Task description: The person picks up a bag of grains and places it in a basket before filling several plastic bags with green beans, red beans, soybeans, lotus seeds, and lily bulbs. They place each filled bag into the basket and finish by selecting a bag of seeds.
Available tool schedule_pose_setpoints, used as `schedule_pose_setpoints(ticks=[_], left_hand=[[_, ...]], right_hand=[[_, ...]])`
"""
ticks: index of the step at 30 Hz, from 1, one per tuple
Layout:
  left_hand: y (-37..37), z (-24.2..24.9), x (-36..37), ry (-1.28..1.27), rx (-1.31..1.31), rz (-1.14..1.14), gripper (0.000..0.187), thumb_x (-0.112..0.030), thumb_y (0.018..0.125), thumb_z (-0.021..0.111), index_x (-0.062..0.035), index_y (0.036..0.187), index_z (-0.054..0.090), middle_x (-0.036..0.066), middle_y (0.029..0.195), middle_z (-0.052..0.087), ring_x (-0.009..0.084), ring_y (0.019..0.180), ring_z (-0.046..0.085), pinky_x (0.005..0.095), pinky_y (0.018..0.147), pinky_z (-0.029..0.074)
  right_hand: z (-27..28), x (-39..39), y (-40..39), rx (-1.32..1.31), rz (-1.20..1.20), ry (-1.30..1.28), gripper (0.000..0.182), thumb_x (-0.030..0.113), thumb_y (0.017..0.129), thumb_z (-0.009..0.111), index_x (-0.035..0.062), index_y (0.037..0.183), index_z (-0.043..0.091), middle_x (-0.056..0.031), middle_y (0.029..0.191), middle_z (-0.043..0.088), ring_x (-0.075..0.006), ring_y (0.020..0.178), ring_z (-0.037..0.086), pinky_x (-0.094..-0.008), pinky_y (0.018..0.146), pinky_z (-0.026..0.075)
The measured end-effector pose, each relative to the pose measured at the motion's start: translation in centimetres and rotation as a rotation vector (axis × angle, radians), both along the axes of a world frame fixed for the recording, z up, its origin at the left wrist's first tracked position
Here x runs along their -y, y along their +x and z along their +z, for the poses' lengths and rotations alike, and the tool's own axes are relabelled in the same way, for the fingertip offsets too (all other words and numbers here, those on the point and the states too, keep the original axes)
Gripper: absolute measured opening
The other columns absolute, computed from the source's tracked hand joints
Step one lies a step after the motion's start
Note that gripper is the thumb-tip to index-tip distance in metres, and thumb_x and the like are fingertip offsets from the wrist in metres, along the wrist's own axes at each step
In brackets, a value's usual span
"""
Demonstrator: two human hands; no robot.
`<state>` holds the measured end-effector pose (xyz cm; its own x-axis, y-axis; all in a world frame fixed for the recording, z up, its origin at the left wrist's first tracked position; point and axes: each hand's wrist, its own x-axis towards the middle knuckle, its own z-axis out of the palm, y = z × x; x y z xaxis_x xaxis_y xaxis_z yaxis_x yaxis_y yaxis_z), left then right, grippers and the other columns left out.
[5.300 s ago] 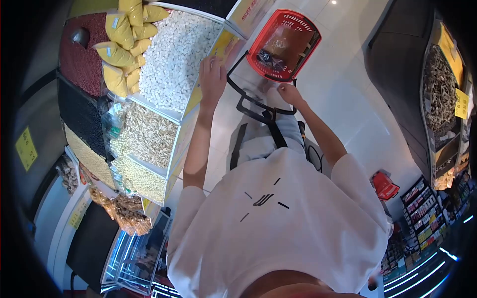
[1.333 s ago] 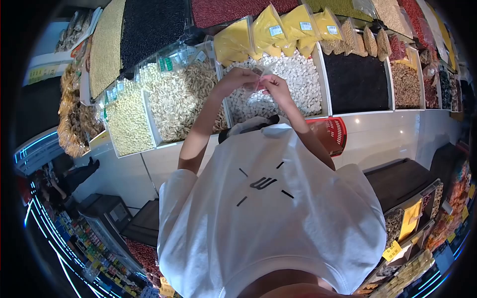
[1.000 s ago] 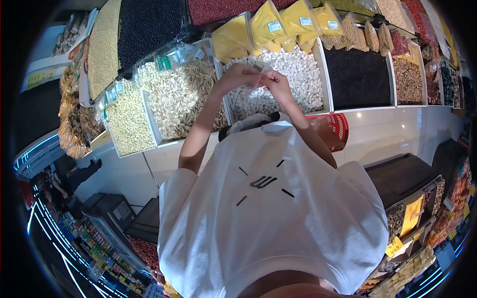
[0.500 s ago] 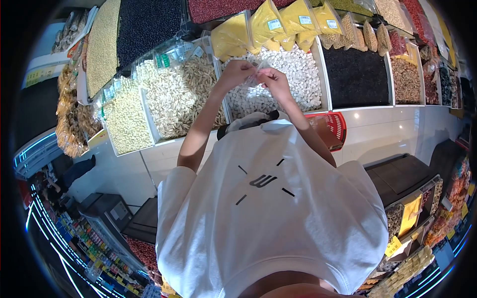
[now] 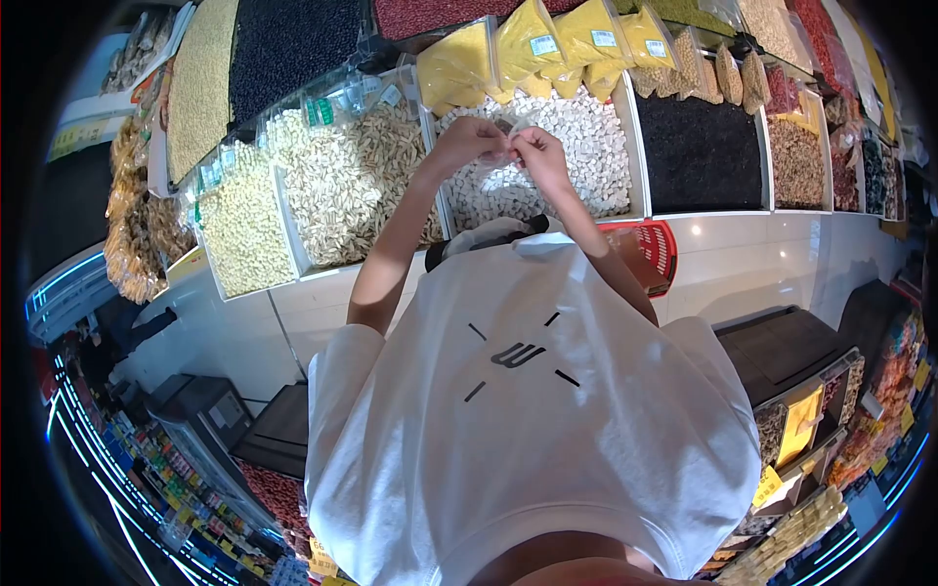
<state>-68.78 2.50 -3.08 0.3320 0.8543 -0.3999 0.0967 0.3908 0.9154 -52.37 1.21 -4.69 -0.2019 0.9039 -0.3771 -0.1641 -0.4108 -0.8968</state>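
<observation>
My left hand (image 5: 471,146) and my right hand (image 5: 540,158) are close together, fingers pinched on a thin clear plastic bag (image 5: 496,174). The fingertips of both hands nearly meet at its edge. Both hands are above a white-walled bin of white cube-shaped pieces (image 5: 591,161). Whether anything lies inside the bag is hard to see. Behind the hands, packed bags of yellow grain (image 5: 528,41) with white labels lie along the back of the bin.
Left of the hands is a bin of pale, elongated dried pieces (image 5: 357,186), then one of small cream-coloured pieces (image 5: 249,225). A bin of black grains (image 5: 699,156) stands to the right. Below the bins is a red basket (image 5: 657,254). Dark-lidded cases (image 5: 782,352) stand behind me.
The fingertips of both hands have come closer together on the bag, and the right hand has shifted slightly left. The camera view has moved a little.
</observation>
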Motion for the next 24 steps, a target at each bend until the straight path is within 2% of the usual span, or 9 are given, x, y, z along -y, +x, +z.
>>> schedule_pose_setpoints(ticks=[11, 14, 16, 20, 24], left_hand=[[0.5, 0.7, 0.2, 0.006, -0.135, -0.031, 0.01, -0.011, 0.074, 0.063, -0.0009, 0.072, 0.061, 0.002, 0.064, 0.058, 0.0073, 0.059, 0.054, 0.0207, 0.054, 0.041], [0.4, 0.2, 0.5, 0.014, -0.089, -0.03, 0.01, -0.011, 0.073, 0.064, -0.0012, 0.072, 0.061, 0.002, 0.064, 0.059, 0.0072, 0.059, 0.054, 0.0209, 0.053, 0.04], [0.2, 0.0, 0.6, -0.016, -0.051, -0.006, 0.01, -0.011, 0.073, 0.064, -0.0011, 0.072, 0.061, 0.002, 0.064, 0.059, 0.0072, 0.058, 0.053, 0.0209, 0.052, 0.04], [0.0, 0.4, 0.6, -0.015, -0.074, -0.003, 0.01, -0.01, 0.072, 0.064, -0.0008, 0.071, 0.061, 0.003, 0.064, 0.059, 0.0071, 0.057, 0.053, 0.0208, 0.052, 0.04], [0.3, 0.4, 0.6, 0.078, -0.169, -0.068, 0.01, -0.009, 0.072, 0.064, -0.0003, 0.071, 0.061, 0.003, 0.064, 0.059, 0.0066, 0.057, 0.052, 0.0205, 0.051, 0.039]], right_hand=[[-0.6, 0.1, 0.0, 0.031, -0.02, 0.089, 0.01, 0.006, 0.079, 0.054, -0.0025, 0.079, 0.059, -0.0019, 0.065, 0.056, -0.0066, 0.056, 0.05, -0.0197, 0.052, 0.039], [-0.8, -0.1, 0.2, 0.103, 0.069, 0.099, 0.011, 0.007, 0.079, 0.054, -0.0027, 0.08, 0.059, -0.0016, 0.064, 0.055, -0.0064, 0.056, 0.05, -0.0193, 0.051, 0.039], [-0.5, -0.2, 0.3, 0.003, 0.12, 0.003, 0.011, 0.007, 0.08, 0.053, -0.0022, 0.078, 0.059, -0.0016, 0.063, 0.055, -0.0058, 0.056, 0.049, -0.0188, 0.051, 0.039], [0.4, 0.0, 0.1, -0.07, 0.105, -0.004, 0.012, 0.007, 0.08, 0.052, -0.0016, 0.076, 0.059, -0.0018, 0.062, 0.054, -0.0055, 0.055, 0.049, -0.0182, 0.05, 0.039], [-0.8, -0.3, 0.4, 0.076, 0.172, 0.093, 0.014, 0.01, 0.081, 0.05, -0.0011, 0.077, 0.058, -0.0011, 0.063, 0.054, -0.0069, 0.055, 0.048, -0.0199, 0.05, 0.038]])
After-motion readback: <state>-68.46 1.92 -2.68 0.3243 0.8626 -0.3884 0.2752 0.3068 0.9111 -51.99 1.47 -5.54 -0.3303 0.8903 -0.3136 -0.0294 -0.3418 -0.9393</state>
